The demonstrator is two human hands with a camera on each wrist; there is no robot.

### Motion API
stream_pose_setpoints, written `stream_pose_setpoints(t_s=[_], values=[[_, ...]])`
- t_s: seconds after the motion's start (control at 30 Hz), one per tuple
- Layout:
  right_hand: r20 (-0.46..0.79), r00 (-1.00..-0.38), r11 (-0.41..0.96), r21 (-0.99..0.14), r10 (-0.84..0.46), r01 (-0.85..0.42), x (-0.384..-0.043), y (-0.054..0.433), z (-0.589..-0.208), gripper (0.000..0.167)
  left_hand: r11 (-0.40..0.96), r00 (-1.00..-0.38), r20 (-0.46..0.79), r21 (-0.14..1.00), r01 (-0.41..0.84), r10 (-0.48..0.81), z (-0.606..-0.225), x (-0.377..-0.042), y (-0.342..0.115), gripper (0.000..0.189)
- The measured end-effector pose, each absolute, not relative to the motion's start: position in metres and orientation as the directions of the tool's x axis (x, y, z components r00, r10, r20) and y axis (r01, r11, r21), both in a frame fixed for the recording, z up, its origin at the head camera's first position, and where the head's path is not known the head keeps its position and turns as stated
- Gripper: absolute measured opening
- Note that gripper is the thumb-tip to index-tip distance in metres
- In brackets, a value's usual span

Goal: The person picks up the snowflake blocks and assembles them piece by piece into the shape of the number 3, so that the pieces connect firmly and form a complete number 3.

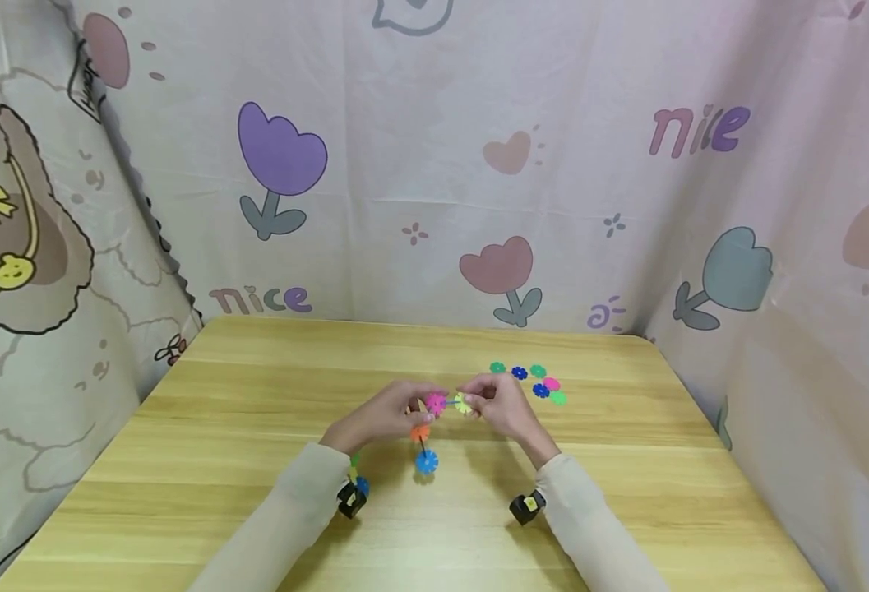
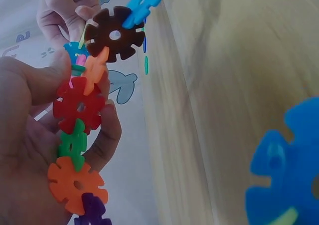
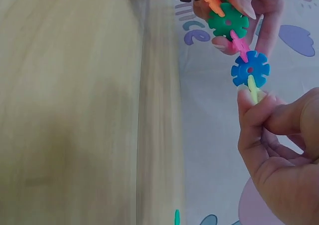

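At the right end of the linked chain (image 2: 70, 108) of notched discs, the right hand (image 1: 504, 403) has its grip pinching a yellow disc (image 3: 253, 90), whose edge meets the rim of a blue disc (image 3: 241, 71). From that pinch the chain runs leftward, through the blue disc, a pink disc (image 3: 240, 46) and a green disc (image 3: 219, 23), to the left hand (image 1: 385, 411), whose thumb and fingers curl around it. This stretch between the hands is the axis that matters, I judge: it lies crosswise to the person, roughly level above the table (image 1: 256, 370), so a push or pull along it would go from side to side. Whether the yellow disc is fully slotted in cannot be told. Below the left grip, a branch comes back toward the person, through an orange disc (image 1: 420, 432) and a brown disc (image 2: 102, 33) to a light blue disc (image 1: 427, 462). Farther out, loose discs (image 1: 541, 390) lie beyond the right hand and to its right, making it the nearer one to them.
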State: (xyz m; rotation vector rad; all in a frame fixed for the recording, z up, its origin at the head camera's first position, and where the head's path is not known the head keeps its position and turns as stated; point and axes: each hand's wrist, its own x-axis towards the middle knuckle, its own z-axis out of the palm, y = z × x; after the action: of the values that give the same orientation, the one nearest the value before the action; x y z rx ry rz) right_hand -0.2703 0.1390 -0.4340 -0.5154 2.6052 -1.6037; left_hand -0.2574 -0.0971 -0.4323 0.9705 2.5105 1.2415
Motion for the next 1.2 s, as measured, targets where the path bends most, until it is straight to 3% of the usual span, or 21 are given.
stream_pose_setpoints(t_s=[0.4, 0.67, 0.93, 1.2], values=[[0.133, -0.931, 0.385, -0.884, -0.339, -0.267, -0.276, 0.146, -0.42, 0.02, 0.452, -0.821, 0.072, 0.806, 0.383, 0.567, -0.425, -0.254, -0.099, 0.046], [0.151, -0.929, 0.376, -0.883, -0.338, -0.28, -0.279, 0.143, -0.412, 0.014, 0.44, -0.818, 0.089, 0.808, 0.393, 0.568, -0.42, -0.264, -0.095, 0.032], [0.139, -0.912, 0.377, -0.879, -0.386, -0.293, -0.289, 0.15, -0.405, 0.015, 0.375, -0.822, 0.073, 0.864, 0.335, 0.565, -0.417, -0.272, -0.09, 0.044], [0.115, -0.942, 0.563, -0.776, -0.316, -0.284, -0.324, 0.177, -0.394, 0.02, 0.371, -0.809, 0.084, 0.858, 0.355, 0.581, -0.415, -0.276, -0.1, 0.045]])
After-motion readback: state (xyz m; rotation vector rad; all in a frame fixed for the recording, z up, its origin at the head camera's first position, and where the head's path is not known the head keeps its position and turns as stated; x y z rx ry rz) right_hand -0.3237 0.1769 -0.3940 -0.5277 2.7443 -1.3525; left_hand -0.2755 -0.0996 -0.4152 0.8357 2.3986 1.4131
